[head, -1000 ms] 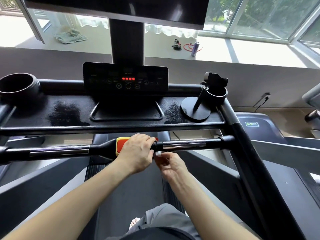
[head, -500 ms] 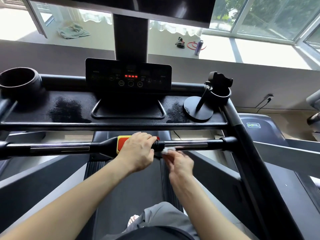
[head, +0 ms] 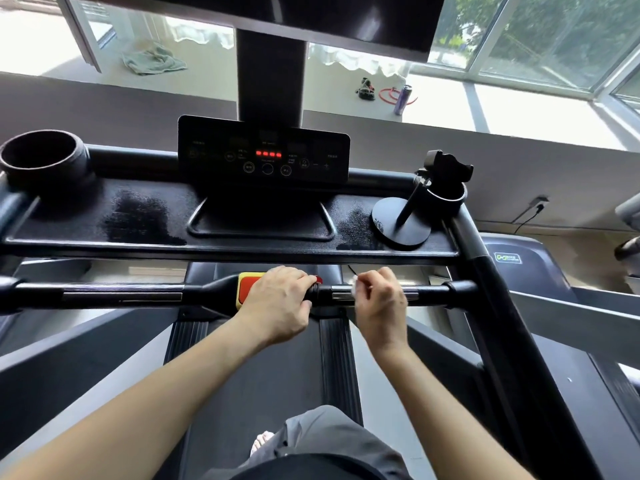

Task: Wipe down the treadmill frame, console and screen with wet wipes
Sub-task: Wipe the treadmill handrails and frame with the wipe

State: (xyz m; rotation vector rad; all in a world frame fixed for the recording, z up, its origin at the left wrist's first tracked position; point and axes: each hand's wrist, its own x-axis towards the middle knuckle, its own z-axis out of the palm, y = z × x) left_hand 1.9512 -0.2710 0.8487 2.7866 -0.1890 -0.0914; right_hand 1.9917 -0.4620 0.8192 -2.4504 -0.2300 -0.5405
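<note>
While your left hand (head: 277, 303) grips the handlebar (head: 121, 294) at its centre, its fingers lie pressed together and curled over the top of the bar. They cover most of the red-and-yellow stop switch (head: 246, 287); only the left end of the switch and a sliver of red at your fingertips show.

Your right hand (head: 381, 303) sits on the right half of the same bar, over the chrome grip sensor (head: 341, 293). Its fingers are curled and pinch a small white wet wipe (head: 354, 287). The wipe is bunched up. Only a small part protrudes at the left side of the hand, by the fingertips, where it touches the chrome sensor. The remainder is hidden inside the hand. Your two hands are near each other but apart, with a short black length of bar between them.

Beyond the handlebar, the console tray (head: 86, 237) shows two darker patches, one on each side of its centre. The control panel (head: 263, 152) stands at the back of the tray with red digits lit. A phone stand (head: 401, 223) with a round base occupies the right end of the tray, just beside a cup holder (head: 446, 197).
</note>
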